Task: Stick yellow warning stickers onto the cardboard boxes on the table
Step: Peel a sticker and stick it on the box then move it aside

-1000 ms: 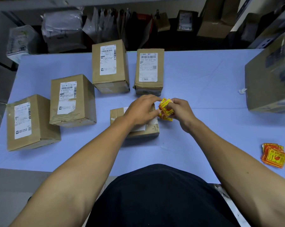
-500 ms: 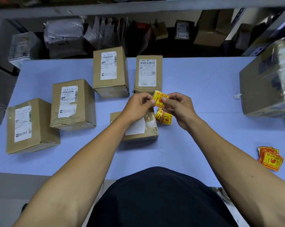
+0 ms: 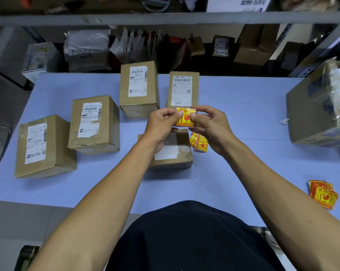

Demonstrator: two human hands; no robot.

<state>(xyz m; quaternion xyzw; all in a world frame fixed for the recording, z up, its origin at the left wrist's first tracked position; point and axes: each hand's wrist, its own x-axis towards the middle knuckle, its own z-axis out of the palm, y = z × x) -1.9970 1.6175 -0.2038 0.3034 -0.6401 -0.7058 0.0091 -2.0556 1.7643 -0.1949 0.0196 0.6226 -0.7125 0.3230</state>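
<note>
We hold one sticker [image 3: 185,116] up between both hands, above the table [image 3: 243,118].
Left hand [image 3: 162,124] and right hand [image 3: 209,124] pinch its left and right edges with thumb and fingers, over the small box [image 3: 181,153]. Loose stickers [image 3: 200,143] lie just right of that box; a stack [image 3: 323,193] sits far right. Four boxes [image 3: 94,124] stand behind and to the left.
</note>
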